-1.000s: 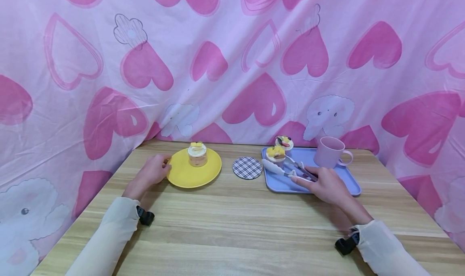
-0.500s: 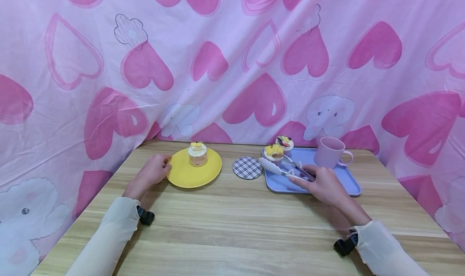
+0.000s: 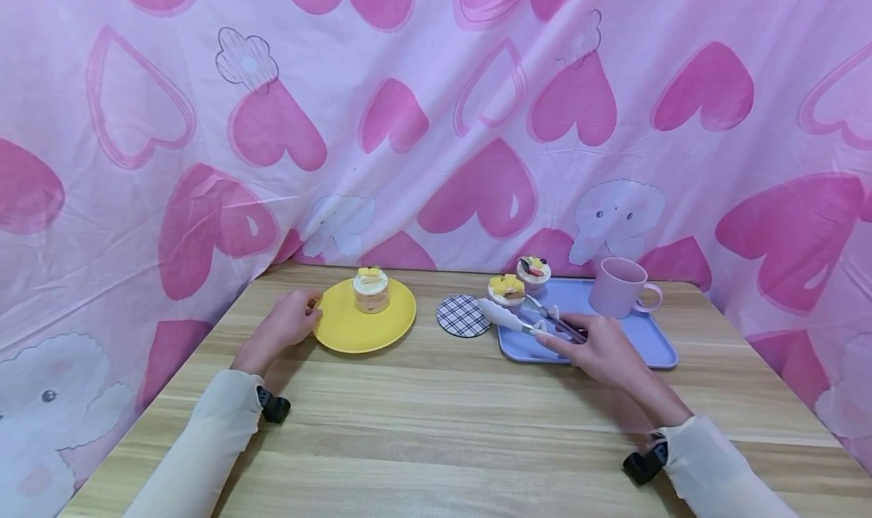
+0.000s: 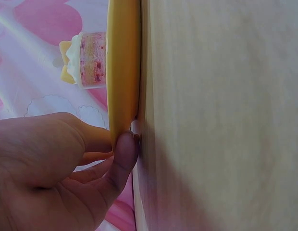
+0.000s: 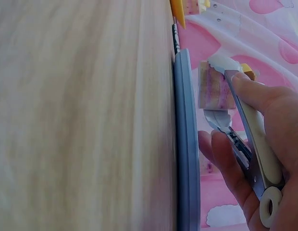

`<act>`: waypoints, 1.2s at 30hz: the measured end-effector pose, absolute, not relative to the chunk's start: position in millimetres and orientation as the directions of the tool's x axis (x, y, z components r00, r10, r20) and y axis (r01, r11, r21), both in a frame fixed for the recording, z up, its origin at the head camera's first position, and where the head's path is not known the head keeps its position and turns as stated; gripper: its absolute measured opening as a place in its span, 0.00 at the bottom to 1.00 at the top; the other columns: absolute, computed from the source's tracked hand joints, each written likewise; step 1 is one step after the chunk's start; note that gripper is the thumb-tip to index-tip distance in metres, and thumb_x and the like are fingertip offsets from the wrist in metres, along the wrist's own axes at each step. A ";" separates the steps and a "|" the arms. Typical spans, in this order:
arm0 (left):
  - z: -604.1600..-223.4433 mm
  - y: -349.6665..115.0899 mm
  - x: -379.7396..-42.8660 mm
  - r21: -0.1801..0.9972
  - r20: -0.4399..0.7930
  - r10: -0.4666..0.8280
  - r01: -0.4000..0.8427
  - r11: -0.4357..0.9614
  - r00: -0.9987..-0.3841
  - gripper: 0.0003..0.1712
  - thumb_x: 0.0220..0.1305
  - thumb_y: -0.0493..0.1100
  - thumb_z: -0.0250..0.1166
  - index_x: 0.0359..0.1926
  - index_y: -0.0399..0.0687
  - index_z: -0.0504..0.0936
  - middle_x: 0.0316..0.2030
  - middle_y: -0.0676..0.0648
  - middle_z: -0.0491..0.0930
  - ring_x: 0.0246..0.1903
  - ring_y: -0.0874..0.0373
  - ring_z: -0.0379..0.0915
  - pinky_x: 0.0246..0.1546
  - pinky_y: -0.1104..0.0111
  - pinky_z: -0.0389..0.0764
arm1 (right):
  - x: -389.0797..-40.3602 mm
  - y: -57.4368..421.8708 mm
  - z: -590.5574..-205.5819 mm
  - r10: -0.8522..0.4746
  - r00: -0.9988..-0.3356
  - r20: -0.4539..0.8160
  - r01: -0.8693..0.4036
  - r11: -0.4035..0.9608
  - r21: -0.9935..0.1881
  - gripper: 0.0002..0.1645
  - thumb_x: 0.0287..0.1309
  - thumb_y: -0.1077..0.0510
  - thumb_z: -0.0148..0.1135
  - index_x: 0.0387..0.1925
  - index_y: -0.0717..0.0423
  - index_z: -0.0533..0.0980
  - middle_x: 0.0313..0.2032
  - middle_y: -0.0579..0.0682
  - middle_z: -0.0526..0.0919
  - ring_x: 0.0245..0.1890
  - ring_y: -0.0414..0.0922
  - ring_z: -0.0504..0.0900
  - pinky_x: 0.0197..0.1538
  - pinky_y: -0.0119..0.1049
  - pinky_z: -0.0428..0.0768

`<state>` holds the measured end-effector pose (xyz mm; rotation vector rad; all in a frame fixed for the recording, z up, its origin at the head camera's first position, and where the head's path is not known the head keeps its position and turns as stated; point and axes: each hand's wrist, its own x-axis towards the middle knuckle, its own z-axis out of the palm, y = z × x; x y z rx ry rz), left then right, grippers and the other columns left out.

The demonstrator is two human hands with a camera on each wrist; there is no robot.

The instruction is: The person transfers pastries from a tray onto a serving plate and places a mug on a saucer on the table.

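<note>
My left hand [image 3: 289, 321] pinches the left rim of a round yellow plate [image 3: 341, 332]; in the left wrist view the thumb [image 4: 125, 151] is at the rim close to the tabletop. On that plate stands a layered dessert cup [image 3: 371, 297] with cream and yellow fruit cubes. My right hand [image 3: 606, 347] grips white-tipped metal tongs [image 5: 248, 120]. Between the tong tips is another fruit-topped dessert cup [image 5: 215, 89], upright and raised off the blue tray [image 3: 579, 289] in the right wrist view, near the tray's left edge. Its lower side is partly hidden by the tongs in the head view.
A third dessert cup [image 3: 534, 274] stands at the tray's back left corner. A pink mug [image 3: 615, 294] stands at the tray's right. Between plate and tray lies a round checked coaster [image 3: 462, 316]. A pink heart-print curtain [image 3: 381, 185] hangs behind the wooden table [image 3: 409, 427].
My right hand has moved slightly left, carrying the tongs and the dessert cup toward the tray's left edge. The left hand and the plate have stayed in place.
</note>
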<state>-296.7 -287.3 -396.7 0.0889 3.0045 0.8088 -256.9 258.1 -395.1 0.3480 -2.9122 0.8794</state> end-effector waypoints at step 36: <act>-398.5 -287.1 -295.3 0.470 0.056 0.090 0.105 0.877 -0.994 0.28 0.76 0.33 0.61 0.71 0.23 0.73 0.62 0.23 0.81 0.55 0.38 0.84 0.57 0.48 0.89 | -252.5 232.5 -394.5 -0.265 -0.928 0.260 -0.365 0.781 -0.506 0.52 0.57 0.24 0.74 0.69 0.56 0.81 0.52 0.52 0.88 0.46 0.48 0.78 0.42 0.35 0.76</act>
